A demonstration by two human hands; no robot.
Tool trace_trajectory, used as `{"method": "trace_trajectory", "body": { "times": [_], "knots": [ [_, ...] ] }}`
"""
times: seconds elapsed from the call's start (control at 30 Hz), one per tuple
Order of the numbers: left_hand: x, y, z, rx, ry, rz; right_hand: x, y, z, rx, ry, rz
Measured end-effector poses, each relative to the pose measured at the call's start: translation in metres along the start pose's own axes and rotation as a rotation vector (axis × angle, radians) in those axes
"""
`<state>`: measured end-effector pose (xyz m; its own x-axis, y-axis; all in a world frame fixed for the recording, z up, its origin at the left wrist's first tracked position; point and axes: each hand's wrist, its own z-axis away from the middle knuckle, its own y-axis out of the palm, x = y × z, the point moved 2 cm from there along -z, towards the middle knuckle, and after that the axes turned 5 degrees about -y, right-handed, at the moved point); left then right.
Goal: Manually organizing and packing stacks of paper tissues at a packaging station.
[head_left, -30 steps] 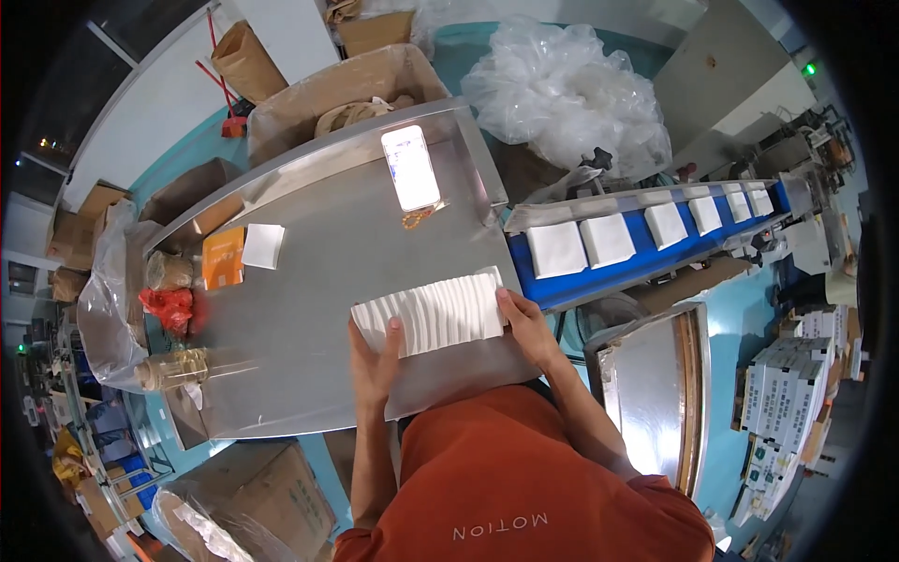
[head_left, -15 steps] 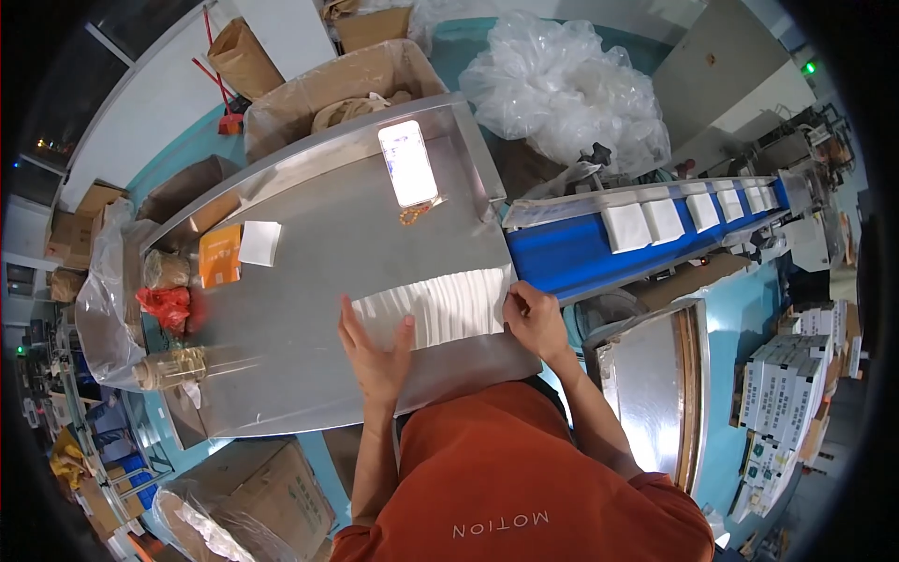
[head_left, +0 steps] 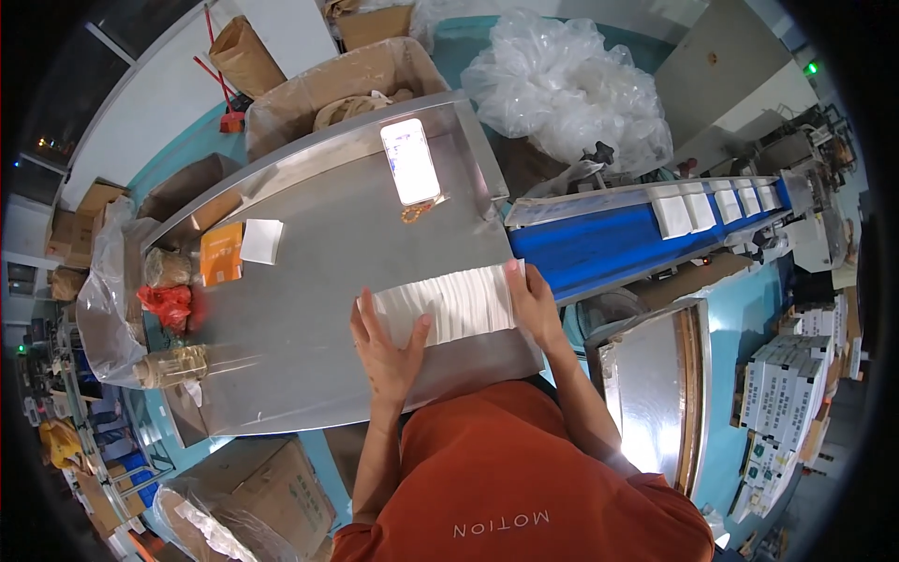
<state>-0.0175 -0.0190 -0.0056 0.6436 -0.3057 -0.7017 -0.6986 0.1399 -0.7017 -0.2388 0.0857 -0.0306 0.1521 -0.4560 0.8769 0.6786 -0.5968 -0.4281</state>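
Note:
On the steel table stands a tight row of thin white square packets [head_left: 457,302], set on edge side by side. My left hand [head_left: 389,348] grips the row's left end, fingers at its far side and thumb along the near side. At the right end, my right hand [head_left: 534,304] presses its fingers and thumb against the last packets, close to the blue conveyor belt [head_left: 581,248]. Whether a single packet is pinched apart there I cannot make out. More white packets [head_left: 671,216] lie flat along the belt, leading away to the right.
A lit phone [head_left: 409,164] lies at the table's back, with an orange beaded string [head_left: 417,213] beside it. Leftward are an orange packet [head_left: 221,253], a white square [head_left: 261,242], a red plastic bag [head_left: 167,306] and a clear tape roll [head_left: 173,366]. Raised metal edging [head_left: 309,147] borders the table.
The packets on the belt have moved farther away to the right. My right hand has shifted slightly up against the row's end, and my left hand has slid a little rightward with the row.

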Motion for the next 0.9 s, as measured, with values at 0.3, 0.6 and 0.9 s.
{"method": "trace_trajectory", "body": {
  "times": [0.3,0.6,0.9],
  "knots": [
    [-0.001,0.004,0.002,0.044,-0.010,0.020,0.009,0.011,0.020,0.113,-0.063,-0.077],
    [-0.001,0.007,0.002,0.046,-0.005,-0.012,-0.038,0.000,0.025,0.331,0.521,-0.848],
    [-0.011,0.006,-0.001,0.159,-0.013,0.044,-0.035,-0.011,0.012,0.170,0.297,-1.002]
  ]
}}
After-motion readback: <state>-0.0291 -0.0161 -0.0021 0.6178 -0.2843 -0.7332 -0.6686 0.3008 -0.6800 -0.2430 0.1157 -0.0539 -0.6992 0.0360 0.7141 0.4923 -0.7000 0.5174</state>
